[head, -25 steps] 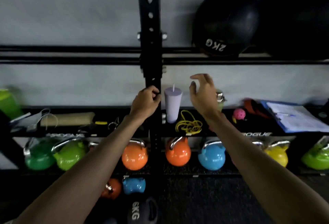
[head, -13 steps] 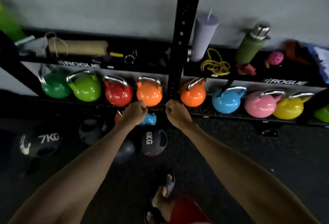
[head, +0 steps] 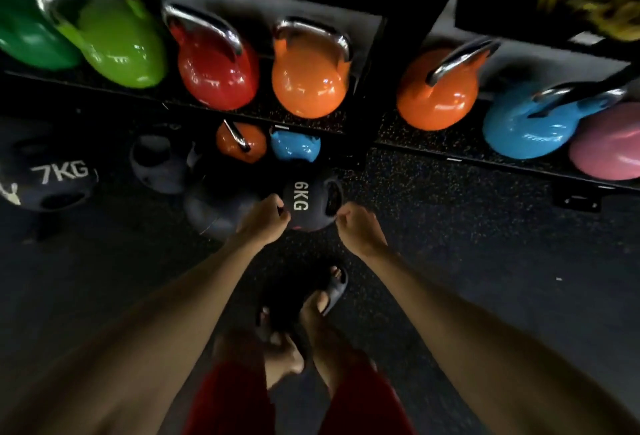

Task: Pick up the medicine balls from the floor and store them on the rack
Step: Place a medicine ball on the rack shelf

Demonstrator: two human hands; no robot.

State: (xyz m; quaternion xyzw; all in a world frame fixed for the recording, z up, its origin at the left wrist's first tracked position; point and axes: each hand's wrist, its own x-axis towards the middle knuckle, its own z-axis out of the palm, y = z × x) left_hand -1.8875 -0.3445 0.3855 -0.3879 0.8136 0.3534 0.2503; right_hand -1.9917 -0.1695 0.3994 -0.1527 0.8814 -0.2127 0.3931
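On the dark floor just in front of the rack (head: 388, 130), the 6KG medicine ball (head: 308, 202) lies between the left hand (head: 265, 218) and the right hand (head: 358, 227). Both hands are loosely curled at its sides and grip nothing. Likely hazard: a shallow or uneven hold could let the heavy ball slip onto the sandalled feet (head: 332, 291) close behind it.

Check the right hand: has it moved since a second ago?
Yes. The right hand dropped from above the kettlebell shelf to below it, beside the 6KG ball.
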